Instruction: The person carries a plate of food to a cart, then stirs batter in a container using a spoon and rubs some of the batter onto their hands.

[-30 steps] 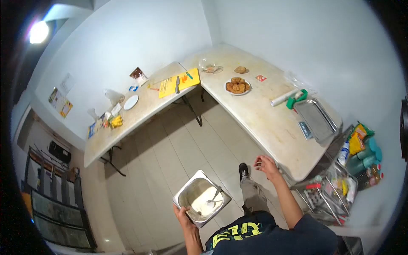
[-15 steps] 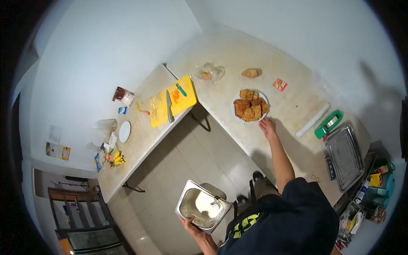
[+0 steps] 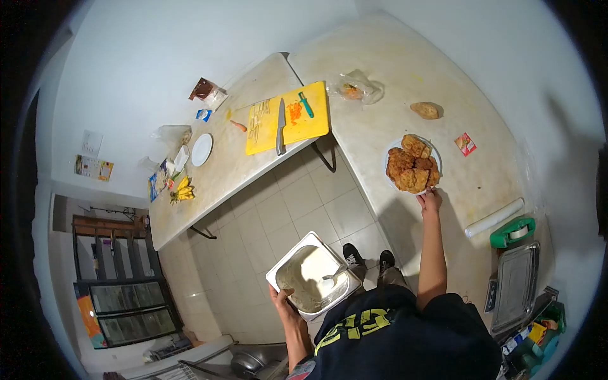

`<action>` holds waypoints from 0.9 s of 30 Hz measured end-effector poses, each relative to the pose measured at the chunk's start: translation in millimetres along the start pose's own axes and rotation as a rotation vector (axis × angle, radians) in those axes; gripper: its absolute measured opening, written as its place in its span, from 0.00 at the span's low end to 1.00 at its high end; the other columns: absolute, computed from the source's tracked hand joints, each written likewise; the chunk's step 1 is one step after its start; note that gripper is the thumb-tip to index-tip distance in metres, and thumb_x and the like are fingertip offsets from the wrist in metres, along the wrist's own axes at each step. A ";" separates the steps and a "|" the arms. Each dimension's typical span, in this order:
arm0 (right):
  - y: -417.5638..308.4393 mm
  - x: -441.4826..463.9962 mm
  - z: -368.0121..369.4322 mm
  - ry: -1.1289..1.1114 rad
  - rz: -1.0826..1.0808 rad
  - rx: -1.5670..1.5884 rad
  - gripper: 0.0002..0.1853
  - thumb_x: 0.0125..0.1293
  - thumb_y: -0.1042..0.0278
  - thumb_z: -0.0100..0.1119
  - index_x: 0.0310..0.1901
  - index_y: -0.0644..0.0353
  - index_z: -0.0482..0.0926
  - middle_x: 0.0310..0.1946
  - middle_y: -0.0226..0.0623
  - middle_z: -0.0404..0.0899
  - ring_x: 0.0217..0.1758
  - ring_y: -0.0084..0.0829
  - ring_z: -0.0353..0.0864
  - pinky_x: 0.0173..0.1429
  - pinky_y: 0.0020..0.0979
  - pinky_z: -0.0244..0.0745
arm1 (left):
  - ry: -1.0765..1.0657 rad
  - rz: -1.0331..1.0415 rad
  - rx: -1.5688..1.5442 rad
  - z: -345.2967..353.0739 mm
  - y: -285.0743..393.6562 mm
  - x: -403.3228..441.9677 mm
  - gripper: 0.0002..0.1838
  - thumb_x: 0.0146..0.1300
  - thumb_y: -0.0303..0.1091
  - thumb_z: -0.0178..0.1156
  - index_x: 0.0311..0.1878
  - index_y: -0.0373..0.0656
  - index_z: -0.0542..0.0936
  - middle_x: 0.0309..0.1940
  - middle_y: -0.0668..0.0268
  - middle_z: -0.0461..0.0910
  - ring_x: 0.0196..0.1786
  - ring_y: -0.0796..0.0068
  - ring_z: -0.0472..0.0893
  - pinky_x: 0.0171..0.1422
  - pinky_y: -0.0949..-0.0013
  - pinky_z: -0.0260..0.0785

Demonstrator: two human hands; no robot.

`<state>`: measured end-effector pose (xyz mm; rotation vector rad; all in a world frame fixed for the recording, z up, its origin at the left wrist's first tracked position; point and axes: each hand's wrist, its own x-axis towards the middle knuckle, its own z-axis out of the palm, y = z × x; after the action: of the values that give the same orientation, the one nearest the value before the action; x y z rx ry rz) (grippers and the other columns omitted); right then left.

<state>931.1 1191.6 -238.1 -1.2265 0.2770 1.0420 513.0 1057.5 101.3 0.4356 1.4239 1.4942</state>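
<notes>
My left hand (image 3: 286, 303) is closed on the rim of a deep metal pan (image 3: 276, 278), held tilted above the floor close to my body. A thick white mixture (image 3: 315, 263) coats the inside of the pan, and a spoon (image 3: 335, 273) rests in it. Over on the right-hand table, my right hand (image 3: 430, 200) pinches the near edge of a white plate (image 3: 391, 149). Several browned, fried pieces (image 3: 413, 166) are heaped on that plate. A tan, potato-like lump (image 3: 426, 111) and a small red packet (image 3: 465, 144) lie beyond it.
A yellow cutting board (image 3: 272, 142) carries a knife (image 3: 280, 126), a green-handled peeler (image 3: 306, 105) and chopped orange bits. Bananas (image 3: 183, 190) and a white plate (image 3: 202, 149) are further left. A white roll (image 3: 494, 217), green tape dispenser (image 3: 512, 233) and metal tray (image 3: 516, 285) line the right side.
My view has shifted, so the tables and plate sit further right in it. My right fingers have closed more firmly on the plate's edge. The pan stays in my left hand.
</notes>
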 end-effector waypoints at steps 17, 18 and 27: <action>15.9 -118.5 -52.8 0.097 0.103 0.154 0.21 0.80 0.72 0.50 0.72 0.58 0.67 0.65 0.48 0.76 0.64 0.48 0.82 0.66 0.54 0.84 | -0.123 -0.039 0.089 -28.1 25.8 36.4 0.34 0.49 0.23 0.52 0.66 0.40 0.72 0.53 0.57 0.80 0.53 0.61 0.82 0.59 0.61 0.81; 23.5 -126.4 -61.5 0.126 0.092 0.192 0.21 0.80 0.71 0.50 0.71 0.57 0.68 0.65 0.47 0.76 0.64 0.48 0.82 0.66 0.54 0.85 | -0.140 -0.033 0.076 -33.8 26.3 37.6 0.34 0.49 0.23 0.52 0.66 0.40 0.72 0.54 0.57 0.80 0.53 0.61 0.82 0.59 0.60 0.81; 82.4 -175.7 -85.9 0.187 0.024 0.330 0.12 0.81 0.73 0.49 0.62 0.61 0.71 0.62 0.45 0.78 0.60 0.48 0.85 0.62 0.54 0.88 | -0.313 -0.012 0.014 -52.6 -0.7 69.2 0.36 0.49 0.20 0.51 0.68 0.39 0.71 0.55 0.55 0.81 0.52 0.58 0.85 0.56 0.57 0.85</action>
<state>802.3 1026.7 -203.1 -1.0226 0.5862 0.8616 440.1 1085.3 62.9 0.6385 1.1880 1.3401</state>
